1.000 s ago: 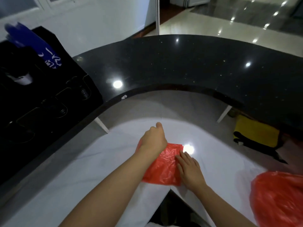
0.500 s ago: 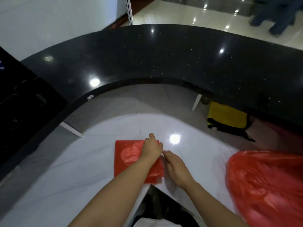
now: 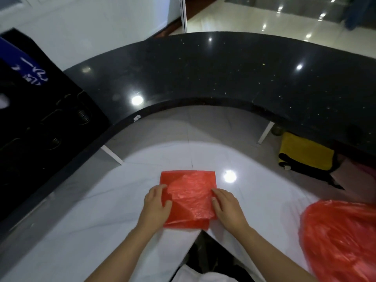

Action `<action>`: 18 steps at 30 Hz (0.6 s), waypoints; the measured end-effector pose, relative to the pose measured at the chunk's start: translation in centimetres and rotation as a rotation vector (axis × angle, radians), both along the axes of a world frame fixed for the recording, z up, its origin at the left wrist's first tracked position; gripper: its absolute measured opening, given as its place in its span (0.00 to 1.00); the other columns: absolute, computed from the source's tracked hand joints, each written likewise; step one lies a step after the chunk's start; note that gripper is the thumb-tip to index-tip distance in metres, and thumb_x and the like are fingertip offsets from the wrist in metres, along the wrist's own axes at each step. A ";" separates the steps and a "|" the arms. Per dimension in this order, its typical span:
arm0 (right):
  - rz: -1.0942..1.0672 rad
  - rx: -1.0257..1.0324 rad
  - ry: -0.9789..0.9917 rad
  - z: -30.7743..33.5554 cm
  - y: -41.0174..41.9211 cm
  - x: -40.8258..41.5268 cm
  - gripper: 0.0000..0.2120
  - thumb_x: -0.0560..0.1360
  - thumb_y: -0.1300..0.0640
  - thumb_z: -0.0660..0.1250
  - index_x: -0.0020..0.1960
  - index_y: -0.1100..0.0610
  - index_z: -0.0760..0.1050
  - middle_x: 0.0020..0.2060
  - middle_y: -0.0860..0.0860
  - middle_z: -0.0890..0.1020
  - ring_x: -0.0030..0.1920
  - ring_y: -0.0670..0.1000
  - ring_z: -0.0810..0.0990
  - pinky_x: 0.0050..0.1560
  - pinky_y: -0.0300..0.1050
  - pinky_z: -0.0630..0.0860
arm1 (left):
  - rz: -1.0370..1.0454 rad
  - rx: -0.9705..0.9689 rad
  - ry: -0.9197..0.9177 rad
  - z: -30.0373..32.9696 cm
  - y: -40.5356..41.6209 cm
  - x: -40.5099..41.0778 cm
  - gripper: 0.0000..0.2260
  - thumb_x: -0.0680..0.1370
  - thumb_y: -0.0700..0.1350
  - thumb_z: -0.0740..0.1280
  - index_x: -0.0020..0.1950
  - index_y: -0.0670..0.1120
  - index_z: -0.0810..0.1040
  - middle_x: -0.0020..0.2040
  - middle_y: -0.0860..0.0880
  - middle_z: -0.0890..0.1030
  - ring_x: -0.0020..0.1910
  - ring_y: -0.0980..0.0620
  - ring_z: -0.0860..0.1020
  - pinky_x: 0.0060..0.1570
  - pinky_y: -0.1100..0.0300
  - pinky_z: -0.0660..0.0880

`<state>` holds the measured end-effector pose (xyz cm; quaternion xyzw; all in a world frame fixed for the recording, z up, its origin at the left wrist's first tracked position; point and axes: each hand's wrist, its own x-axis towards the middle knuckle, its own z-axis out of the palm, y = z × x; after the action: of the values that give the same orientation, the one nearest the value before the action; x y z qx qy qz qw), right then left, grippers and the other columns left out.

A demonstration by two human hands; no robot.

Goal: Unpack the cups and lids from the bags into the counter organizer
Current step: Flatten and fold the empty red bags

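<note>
An empty red plastic bag (image 3: 190,195), folded into a flat square, lies on the white lower counter (image 3: 81,220) in front of me. My left hand (image 3: 155,204) pinches its left edge, thumb on top of the plastic. My right hand (image 3: 227,208) holds the right edge with curled fingers. A second, full red bag (image 3: 341,241) bulges at the right edge of the counter; its contents are hidden. The black counter organizer (image 3: 40,119) stands at the far left on the dark raised counter (image 3: 223,78), with a blue printed sleeve (image 3: 20,64) sticking out of it. No cups or lids show.
The raised black counter curves around the white one from left to right. Below its right part lies a yellow and black cloth item (image 3: 305,155). A gap in the white counter opens right below my hands.
The bag went from a crumpled fold under my left fist to a neat square. My left hand moved from on top of it to its left edge; my right hand took the right edge.
</note>
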<state>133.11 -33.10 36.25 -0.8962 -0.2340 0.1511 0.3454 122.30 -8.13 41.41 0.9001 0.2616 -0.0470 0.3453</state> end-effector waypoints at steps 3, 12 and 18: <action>-0.006 -0.009 0.032 0.0 0.3 -0.3 0.20 0.84 0.49 0.57 0.74 0.52 0.70 0.68 0.48 0.76 0.67 0.49 0.73 0.70 0.42 0.65 | -0.177 -0.079 0.164 -1.3 0.3 -3.7 0.39 0.72 0.61 0.62 0.80 0.64 0.46 0.81 0.53 0.50 0.78 0.48 0.54 0.76 0.49 0.59; -0.090 0.028 0.034 0.3 1.5 -2.1 0.21 0.82 0.47 0.61 0.73 0.52 0.72 0.62 0.46 0.73 0.60 0.45 0.74 0.64 0.43 0.73 | 0.040 -0.125 -0.097 -2.3 -2.1 -3.5 0.40 0.76 0.29 0.60 0.82 0.55 0.51 0.79 0.48 0.63 0.75 0.52 0.66 0.69 0.76 0.56; -0.091 -0.053 -0.031 -0.4 1.3 -2.8 0.22 0.79 0.57 0.67 0.73 0.56 0.72 0.58 0.51 0.76 0.57 0.52 0.75 0.60 0.45 0.73 | 0.197 -0.570 -0.168 -2.2 -2.7 -4.6 0.40 0.76 0.26 0.56 0.78 0.62 0.56 0.78 0.56 0.63 0.76 0.60 0.63 0.74 0.65 0.62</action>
<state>130.36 -31.79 35.88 -0.9169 -0.1941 0.1275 0.3245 117.68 -10.88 39.23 0.7379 0.2944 -0.0101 0.6072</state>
